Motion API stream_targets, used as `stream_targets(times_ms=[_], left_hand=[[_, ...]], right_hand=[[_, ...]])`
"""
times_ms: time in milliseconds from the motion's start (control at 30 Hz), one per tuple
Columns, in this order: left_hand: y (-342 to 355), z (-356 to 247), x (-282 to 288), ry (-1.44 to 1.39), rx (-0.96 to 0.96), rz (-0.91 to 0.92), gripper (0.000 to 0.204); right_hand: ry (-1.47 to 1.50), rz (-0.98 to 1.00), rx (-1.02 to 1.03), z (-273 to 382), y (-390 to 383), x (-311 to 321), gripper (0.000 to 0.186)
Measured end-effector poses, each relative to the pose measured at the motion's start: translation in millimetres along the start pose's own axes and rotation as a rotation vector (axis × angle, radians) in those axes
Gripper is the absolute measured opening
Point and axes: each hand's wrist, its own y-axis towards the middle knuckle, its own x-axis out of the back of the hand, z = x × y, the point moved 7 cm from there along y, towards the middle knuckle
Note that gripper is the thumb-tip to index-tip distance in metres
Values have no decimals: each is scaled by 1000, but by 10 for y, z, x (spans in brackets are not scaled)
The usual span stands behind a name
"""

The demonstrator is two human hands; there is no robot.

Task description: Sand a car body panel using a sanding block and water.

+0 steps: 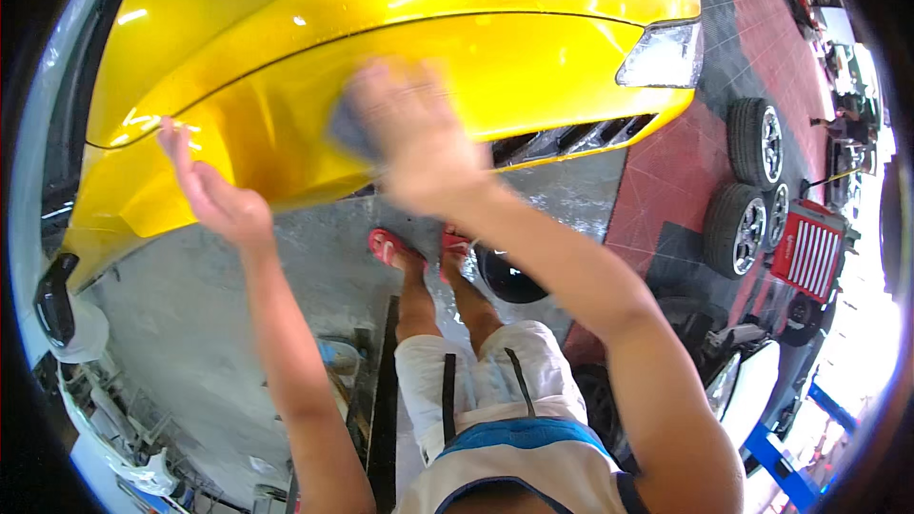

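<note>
My right hand [419, 133] is smeared by motion over the yellow front fender [533, 67] of a car. Under its fingers is a dark grey-blue pad or cloth [352, 130], pressed to the paint; blur hides which kind. My left hand [224, 198] is held at the fender's lower left part, fingers stretched upward and nothing in it. Whether its fingertips touch the paint, I cannot tell. Beyond my right hand is the clear headlight [660, 54], with a dark slatted vent [571, 138] below the fender edge.
Under me the grey floor [209, 343] looks wet in places. A round black tub or bucket [511, 274] stands beside my feet in red sandals [386, 246]. Several wheels [755, 143] and a red slatted case [809, 249] are at right. A black side mirror [57, 300] juts out at left.
</note>
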Motion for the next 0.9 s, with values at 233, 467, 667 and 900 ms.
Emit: stream_targets(times_ms=[233,467,667,900], left_hand=[[236,-849,-1140,-279,-107,254,42],[420,-1740,-2146,-451,-207,1076,40],[-237,-2520,-2923,-295,-671,1372,48],[-432,-2457,-3014,-111,-846,1301,54]], right_hand=[[-41,-113,-248,-485,-466,203,71],[1421,464,-776,-434,-2290,-134,48],[1762,-587,-1714,-1349,-5247,-1305,37],[1742,-673,-2135,-1087,-5871,-2807,33]])
